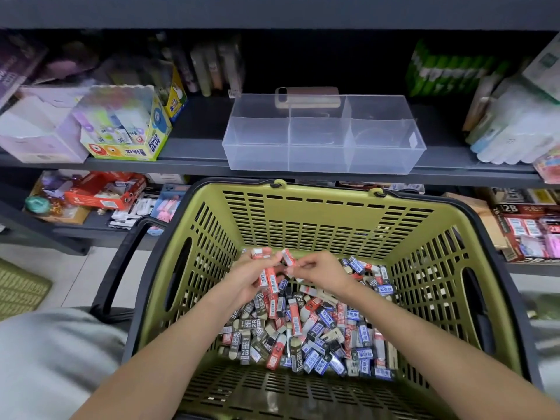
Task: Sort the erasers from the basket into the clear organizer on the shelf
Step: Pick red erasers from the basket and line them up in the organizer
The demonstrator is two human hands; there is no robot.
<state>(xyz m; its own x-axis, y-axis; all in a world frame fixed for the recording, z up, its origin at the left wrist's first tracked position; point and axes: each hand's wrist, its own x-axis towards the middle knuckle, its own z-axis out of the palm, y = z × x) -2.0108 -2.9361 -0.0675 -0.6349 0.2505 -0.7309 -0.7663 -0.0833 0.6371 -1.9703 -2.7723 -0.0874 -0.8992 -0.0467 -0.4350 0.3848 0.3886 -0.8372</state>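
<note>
Your left hand is curled round a bunch of red erasers, held above the far left part of the basket. Your right hand is close beside it, fingertips almost meeting the left's. It seems to pinch a single eraser, red-sleeved and tilted, between thumb and forefinger, though blur there makes the grip hard to read. So your hands are together, each closed on its own load, over the far end of the pile.

The loose erasers cover the basket floor in a jumble of red, blue and black sleeves, reaching from the far wall to the near right corner. The organizer sits at the front edge of the shelf, just beyond the basket's far rim, with its dividers showing through the clear walls. A phone lies behind it near the shelf's back edge. A glue box stands toward the shelf's left end.
</note>
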